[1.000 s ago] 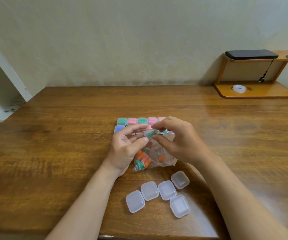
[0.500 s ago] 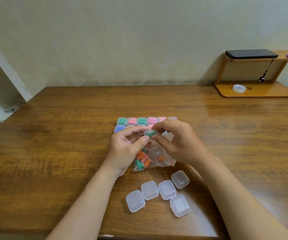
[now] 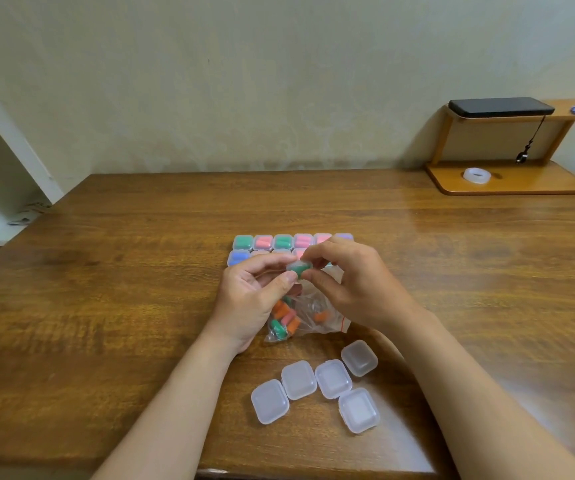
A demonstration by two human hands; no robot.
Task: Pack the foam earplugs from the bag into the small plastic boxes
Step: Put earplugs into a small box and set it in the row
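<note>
Both hands met above the table (image 3: 113, 271), working one box (image 3: 295, 265) between them. The left hand (image 3: 248, 299) pinched it, thumb underneath and forefinger over the top. The right hand (image 3: 358, 289) nipped the other side, thumb and curled fingertips on the plastic. A green pair (image 3: 301, 271) sat inside that box. Whether its lid was snapped down, I could not tell. The box was held off the wood, right over the bag (image 3: 317, 322).

The bag lay flat beneath the hands, with the left wrist covering its left edge. Loose earplugs (image 3: 284, 318) in orange, pink and green were bunched at its left end, and one orange plug lay apart toward the right.

Beyond the knuckles stood the filled boxes (image 3: 272, 242), two rows packed side by side. The back row showed green, pink, green, pink. The front row was mostly hidden by the hands, with a blue one at its left end.

Near the table's front edge lay five clear boxes (image 3: 299, 380). Four formed a touching arc, and the fifth lay just in front of its right end.

Far right stood a shelf (image 3: 521, 185) with a tape roll (image 3: 476, 175) on its lower board.
</note>
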